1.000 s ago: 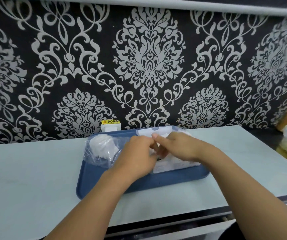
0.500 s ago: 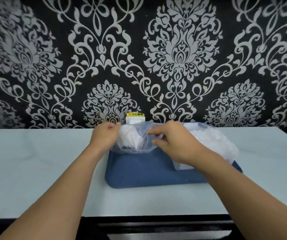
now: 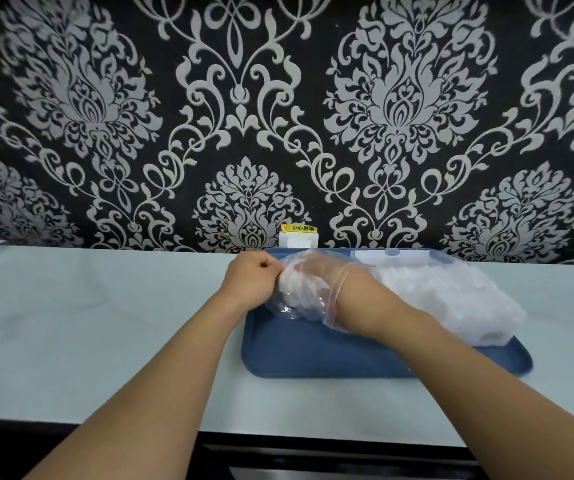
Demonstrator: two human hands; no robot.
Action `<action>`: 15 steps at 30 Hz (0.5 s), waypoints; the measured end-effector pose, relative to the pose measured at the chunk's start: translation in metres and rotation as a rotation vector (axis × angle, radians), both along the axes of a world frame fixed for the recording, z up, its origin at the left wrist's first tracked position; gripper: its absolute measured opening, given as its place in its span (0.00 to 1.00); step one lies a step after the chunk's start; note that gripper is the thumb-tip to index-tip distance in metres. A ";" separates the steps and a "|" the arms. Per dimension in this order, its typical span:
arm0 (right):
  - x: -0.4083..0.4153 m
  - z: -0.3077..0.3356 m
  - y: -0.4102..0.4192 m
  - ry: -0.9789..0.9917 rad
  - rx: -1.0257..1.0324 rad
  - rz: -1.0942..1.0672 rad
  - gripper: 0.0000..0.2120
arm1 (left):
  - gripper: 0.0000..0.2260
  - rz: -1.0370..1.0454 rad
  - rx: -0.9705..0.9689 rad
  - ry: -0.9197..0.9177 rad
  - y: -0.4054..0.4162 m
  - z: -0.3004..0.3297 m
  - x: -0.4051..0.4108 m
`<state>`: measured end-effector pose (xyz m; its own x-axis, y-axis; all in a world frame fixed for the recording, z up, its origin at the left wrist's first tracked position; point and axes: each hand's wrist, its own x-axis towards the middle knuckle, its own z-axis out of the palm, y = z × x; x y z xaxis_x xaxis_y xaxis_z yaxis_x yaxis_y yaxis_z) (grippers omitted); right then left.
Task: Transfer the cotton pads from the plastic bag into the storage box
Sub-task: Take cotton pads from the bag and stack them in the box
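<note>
A clear plastic bag lies on the left part of a blue tray, with white cotton pads inside it. My left hand pinches the bag's left edge at its mouth. My right hand is inside the bag up to the wrist, its fingers lying over the pads. The plastic blurs whether they hold any. A clear storage box with a translucent lid stands at the tray's back right, partly hidden.
A large crinkled white plastic-wrapped bundle fills the right half of the tray, in front of the box. A white wall socket with a yellow label sits behind the tray. The pale counter ends in a dark front edge near me.
My right hand has gone from the bag's mouth into the bag. My left hand still holds the bag's edge. The view has come closer.
</note>
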<state>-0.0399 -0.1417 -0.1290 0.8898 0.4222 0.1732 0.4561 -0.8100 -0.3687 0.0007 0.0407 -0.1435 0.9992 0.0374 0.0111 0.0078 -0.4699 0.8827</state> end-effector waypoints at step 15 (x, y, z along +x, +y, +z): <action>-0.009 0.012 -0.012 -0.099 -0.153 -0.078 0.15 | 0.12 -0.018 0.080 -0.067 -0.001 0.001 0.001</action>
